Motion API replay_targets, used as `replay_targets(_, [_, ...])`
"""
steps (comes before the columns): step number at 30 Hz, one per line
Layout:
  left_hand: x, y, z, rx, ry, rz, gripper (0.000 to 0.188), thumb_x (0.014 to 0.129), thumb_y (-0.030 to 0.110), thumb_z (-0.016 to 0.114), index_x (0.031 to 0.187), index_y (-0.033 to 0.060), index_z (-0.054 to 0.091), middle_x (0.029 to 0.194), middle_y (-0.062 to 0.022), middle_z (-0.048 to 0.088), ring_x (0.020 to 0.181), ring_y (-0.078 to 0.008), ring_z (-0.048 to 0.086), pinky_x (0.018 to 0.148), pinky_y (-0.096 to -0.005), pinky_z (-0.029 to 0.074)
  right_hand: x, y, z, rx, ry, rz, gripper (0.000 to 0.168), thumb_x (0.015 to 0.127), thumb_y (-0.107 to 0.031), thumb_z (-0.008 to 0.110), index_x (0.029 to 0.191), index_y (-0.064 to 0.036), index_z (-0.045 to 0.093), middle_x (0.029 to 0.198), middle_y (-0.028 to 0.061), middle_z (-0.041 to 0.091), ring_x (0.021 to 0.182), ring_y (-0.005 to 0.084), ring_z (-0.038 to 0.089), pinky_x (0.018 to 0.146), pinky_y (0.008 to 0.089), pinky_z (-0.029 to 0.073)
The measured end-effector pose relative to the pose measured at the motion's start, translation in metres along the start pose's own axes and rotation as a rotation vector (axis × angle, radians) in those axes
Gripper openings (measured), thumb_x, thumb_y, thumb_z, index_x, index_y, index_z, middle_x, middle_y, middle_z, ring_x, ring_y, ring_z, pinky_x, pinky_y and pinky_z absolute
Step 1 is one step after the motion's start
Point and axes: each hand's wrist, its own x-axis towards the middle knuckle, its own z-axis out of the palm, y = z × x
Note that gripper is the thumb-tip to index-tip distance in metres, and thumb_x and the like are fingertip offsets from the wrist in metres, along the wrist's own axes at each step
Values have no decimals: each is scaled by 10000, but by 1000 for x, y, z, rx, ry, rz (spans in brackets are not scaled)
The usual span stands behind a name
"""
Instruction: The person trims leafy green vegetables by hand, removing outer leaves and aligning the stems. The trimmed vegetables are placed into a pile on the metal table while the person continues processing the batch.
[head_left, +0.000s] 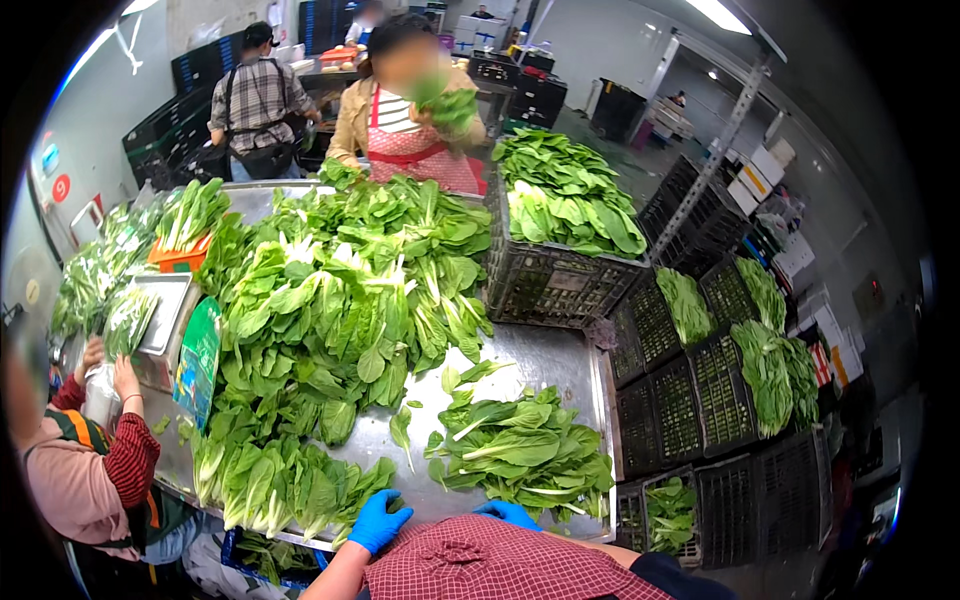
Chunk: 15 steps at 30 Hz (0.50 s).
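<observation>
My left hand (379, 523), in a blue glove, is at the near edge of the metal table (420, 472). Its fingers curve apart with nothing visible between them, beside the right end of a row of leafy green bunches (277, 484) with pale stems. My right hand (510, 514), gloved alike, is mostly hidden behind my red checked apron (457, 562). Just beyond it lies a loose pile of leafy greens (525, 446). A single leaf (401, 431) rests on bare metal between row and pile. Farther in, a large heap of greens (322, 300) covers the table.
A black crate (566, 281) of greens stands at the table's far right corner. More crates (724, 390) are stacked to the right. Opposite, a person (412, 135) holds greens; at left, another person (90, 480) handles a bag beside a scale (161, 311). A blue crate (232, 551) sits below.
</observation>
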Motion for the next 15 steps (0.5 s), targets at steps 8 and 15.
replay_targets(8, [3, 33, -7, -313, -165, -31, 417, 823, 182, 699, 1173, -2, 567, 1004, -102, 647, 862, -153, 605, 780, -279, 501, -25, 44, 14, -690, 168, -81, 336, 920, -380, 501, 1205, -228, 596, 1114, 87, 638, 983, 274, 632, 810, 382, 514])
replay_targets(15, [51, 46, -2, -404, 26, 46, 413, 819, 127, 675, 1187, 11, 527, 996, -69, 598, 890, -154, 565, 792, -291, 485, -31, 28, 21, -681, 379, -160, 252, 897, -368, 525, 1052, -204, 638, 997, 79, 643, 887, 297, 636, 733, 410, 520])
